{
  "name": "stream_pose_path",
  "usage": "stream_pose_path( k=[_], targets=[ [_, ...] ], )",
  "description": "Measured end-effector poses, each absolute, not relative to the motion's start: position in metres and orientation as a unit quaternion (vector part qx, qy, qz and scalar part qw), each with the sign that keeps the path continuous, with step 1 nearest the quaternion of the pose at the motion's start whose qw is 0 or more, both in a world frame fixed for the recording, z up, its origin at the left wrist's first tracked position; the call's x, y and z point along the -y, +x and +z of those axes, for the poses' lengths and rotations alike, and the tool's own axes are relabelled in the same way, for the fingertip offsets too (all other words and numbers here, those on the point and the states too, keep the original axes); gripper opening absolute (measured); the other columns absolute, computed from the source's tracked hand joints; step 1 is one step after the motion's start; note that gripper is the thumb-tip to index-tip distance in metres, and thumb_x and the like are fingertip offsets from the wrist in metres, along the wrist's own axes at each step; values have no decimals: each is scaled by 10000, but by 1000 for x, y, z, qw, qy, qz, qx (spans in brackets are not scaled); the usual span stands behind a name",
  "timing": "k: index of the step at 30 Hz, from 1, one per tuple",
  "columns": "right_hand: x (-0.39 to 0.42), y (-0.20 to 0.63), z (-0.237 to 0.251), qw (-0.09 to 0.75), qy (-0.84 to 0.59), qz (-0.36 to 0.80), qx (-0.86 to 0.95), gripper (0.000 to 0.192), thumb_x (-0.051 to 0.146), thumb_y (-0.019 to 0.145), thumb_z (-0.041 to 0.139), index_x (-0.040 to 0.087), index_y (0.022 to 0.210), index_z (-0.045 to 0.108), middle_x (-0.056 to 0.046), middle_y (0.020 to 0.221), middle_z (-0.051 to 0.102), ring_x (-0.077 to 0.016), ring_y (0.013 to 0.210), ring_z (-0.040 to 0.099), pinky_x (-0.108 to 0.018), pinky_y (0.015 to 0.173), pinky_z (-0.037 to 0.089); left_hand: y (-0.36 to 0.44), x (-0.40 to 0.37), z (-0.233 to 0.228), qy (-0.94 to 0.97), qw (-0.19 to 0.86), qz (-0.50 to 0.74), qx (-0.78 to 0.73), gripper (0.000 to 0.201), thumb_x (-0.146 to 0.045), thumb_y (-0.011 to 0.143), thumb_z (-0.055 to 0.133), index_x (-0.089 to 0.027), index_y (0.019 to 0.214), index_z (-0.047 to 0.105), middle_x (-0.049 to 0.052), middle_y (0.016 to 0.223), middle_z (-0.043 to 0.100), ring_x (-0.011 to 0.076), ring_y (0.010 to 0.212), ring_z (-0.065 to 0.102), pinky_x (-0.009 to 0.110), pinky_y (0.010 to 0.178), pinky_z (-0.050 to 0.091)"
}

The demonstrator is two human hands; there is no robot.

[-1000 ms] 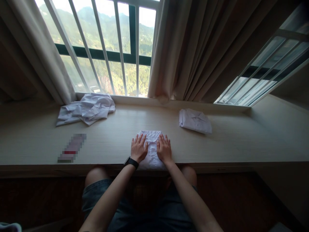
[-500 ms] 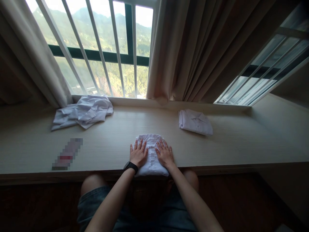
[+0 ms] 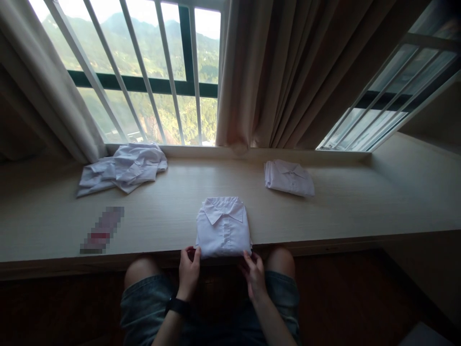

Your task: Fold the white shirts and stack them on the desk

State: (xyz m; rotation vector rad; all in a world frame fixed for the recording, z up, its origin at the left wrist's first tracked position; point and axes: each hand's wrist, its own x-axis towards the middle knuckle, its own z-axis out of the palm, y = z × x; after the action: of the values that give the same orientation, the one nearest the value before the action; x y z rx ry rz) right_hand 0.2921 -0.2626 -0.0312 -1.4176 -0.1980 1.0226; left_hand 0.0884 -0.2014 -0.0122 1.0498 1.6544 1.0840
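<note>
I see the left hand (image 3: 189, 269) and right hand (image 3: 254, 274) each pinching a near corner of the folded shirt (image 3: 218, 234). It lies on the table (image 3: 334, 209), collar upward.

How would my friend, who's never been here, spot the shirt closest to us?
Find the table below the bright window. At its near edge lies a folded white shirt. Unlike the crumpled cloth and other shirt farther back, it has the left hand and right hand touching it.
</note>
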Motion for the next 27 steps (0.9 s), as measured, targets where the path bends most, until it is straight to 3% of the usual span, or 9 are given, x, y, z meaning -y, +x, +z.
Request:
stream_pose_path(
  k=[3,7,10,14,17,23,27],
  targets=[
    [253,284,-24,662,-549,508,46,489,409,646,868,214,1008,603,-17,1017,693,-183,894,676,-294,740,574,101,198,-4,295,593,464,-589,467,-443,792,726,-205,1121,495,91,1055,634,229,958,659,383,735,597],
    [245,287,-11,718,-483,502,-2,411,310,628,892,213,936,638,8,942,712,-164,843,681,-275,728,574,109,193,13,207,666,477,-536,380,-223,751,754,-189,1049,519,73,1042,649,172,869,661,330,711,597],
    [251,286,-2,718,-396,570,-50,354,333,700,850,225,984,668,-4,988,732,-181,890,693,-313,782,582,111,197,21,199,726,443,-487,390,-166,688,759,-163,1032,575,71,1012,675,154,792,658,278,663,574],
    [257,276,8,679,-318,660,-39,428,383,768,792,206,1140,675,-62,1183,710,-241,1083,670,-373,889,572,119,215,24,206,785,379,-446,367,-147,617,755,-130,962,632,44,886,690,132,698,631,248,629,545],
    [252,272,13,684,-328,650,-41,479,356,738,795,186,1169,672,-71,1230,695,-265,1132,653,-381,904,576,126,227,25,221,800,344,-439,403,-175,604,794,-127,977,651,50,906,700,147,730,646,260,654,551],
    [220,294,26,708,-435,556,-8,408,276,664,770,144,1041,689,-64,1023,747,-252,956,704,-336,787,600,123,213,31,305,785,327,-429,535,-456,698,791,-147,1110,647,120,1021,712,230,816,707,375,731,598],
    [159,339,68,736,-425,523,65,377,216,675,728,164,1045,674,-29,971,746,-209,886,701,-293,743,592,112,171,30,463,651,355,-485,619,-550,771,654,-146,1237,606,111,964,726,257,857,716,392,747,590]
  ],
)
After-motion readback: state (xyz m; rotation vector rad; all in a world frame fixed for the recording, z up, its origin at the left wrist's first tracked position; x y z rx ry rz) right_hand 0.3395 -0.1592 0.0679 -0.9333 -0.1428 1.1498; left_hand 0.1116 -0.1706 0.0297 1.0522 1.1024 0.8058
